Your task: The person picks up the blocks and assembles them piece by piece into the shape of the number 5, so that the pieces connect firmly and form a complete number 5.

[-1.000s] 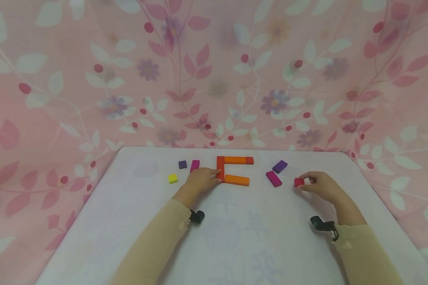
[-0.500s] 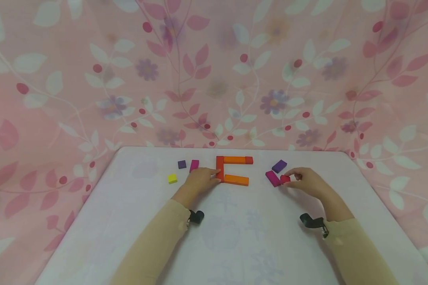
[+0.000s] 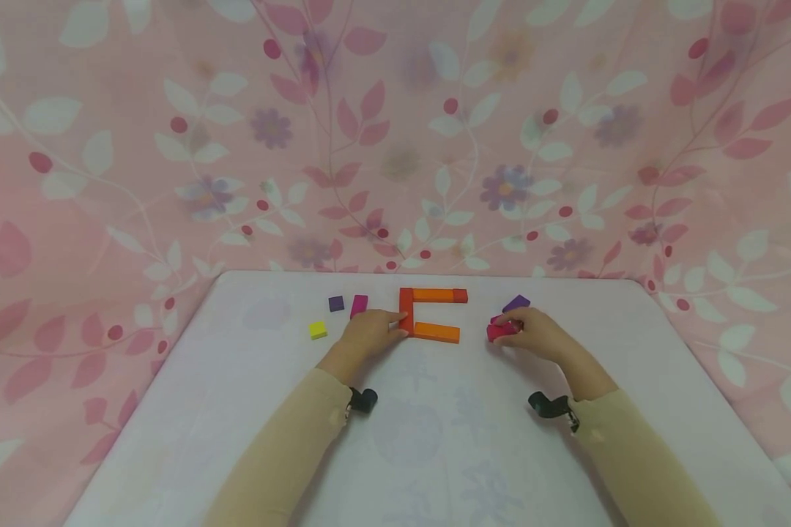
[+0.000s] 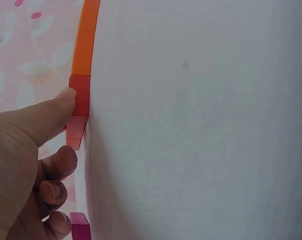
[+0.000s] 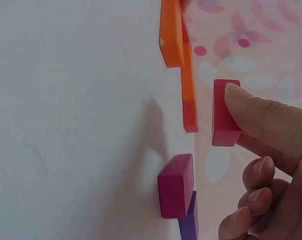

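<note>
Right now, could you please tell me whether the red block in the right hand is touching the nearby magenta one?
Apart: the right wrist view shows a gap between red block and magenta block.

I see two plain rectangular blocks. The short pinkish-red block is raised in the air, pinched between thumb and finger of the right hand. Well to its left, the longer, slim red-orange block lies flat, pointing away from the head camera, gripped by the left hand's fingertips.
</note>
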Demonstrator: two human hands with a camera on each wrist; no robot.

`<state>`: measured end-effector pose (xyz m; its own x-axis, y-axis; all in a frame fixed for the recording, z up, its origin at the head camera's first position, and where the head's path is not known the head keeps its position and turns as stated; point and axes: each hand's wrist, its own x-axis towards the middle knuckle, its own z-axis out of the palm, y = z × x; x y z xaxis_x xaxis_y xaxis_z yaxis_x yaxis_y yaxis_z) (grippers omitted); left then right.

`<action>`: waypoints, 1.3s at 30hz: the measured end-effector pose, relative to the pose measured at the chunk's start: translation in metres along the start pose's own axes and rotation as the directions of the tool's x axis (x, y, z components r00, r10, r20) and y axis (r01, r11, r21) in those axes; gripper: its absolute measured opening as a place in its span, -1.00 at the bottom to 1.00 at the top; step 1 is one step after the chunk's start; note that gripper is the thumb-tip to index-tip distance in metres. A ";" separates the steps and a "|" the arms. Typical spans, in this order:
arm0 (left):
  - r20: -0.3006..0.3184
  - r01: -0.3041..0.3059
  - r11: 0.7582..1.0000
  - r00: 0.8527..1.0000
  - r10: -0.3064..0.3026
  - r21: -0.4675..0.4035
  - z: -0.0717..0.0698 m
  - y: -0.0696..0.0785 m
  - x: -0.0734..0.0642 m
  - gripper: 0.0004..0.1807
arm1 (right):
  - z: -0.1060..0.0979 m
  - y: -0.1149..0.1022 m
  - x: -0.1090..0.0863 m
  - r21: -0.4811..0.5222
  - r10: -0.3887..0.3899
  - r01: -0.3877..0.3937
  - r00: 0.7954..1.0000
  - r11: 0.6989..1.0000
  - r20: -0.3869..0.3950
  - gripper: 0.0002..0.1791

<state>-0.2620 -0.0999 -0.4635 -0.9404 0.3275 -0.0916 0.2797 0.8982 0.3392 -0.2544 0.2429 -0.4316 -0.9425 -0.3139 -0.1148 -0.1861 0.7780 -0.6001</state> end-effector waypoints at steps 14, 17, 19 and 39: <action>0.018 0.047 0.999 0.999 -0.047 -0.006 0.000 0.002 -0.001 -0.43 | 0.022 -0.013 0.024 -0.014 0.021 -0.021 0.999 1.000 0.026 -0.65; 0.023 0.063 0.998 0.998 -0.063 -0.014 0.000 0.002 0.000 -0.42 | 0.025 -0.015 0.027 -0.024 0.037 -0.036 0.999 0.999 0.027 -0.64; 0.029 0.078 0.997 0.997 -0.078 -0.023 0.000 0.002 0.000 -0.41 | 0.027 -0.017 0.029 -0.030 0.050 -0.049 0.998 0.998 0.031 -0.62; 0.043 0.087 0.996 0.995 -0.086 -0.018 0.002 0.002 0.002 -0.40 | 0.040 -0.026 0.039 -0.060 0.146 -0.143 0.988 0.988 0.051 -0.59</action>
<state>-0.2628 -0.0971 -0.4644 -0.9518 0.2612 -0.1607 0.1934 0.9179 0.3465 -0.2756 0.1887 -0.4523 -0.9442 -0.2246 -0.2411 -0.0661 0.8459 -0.5292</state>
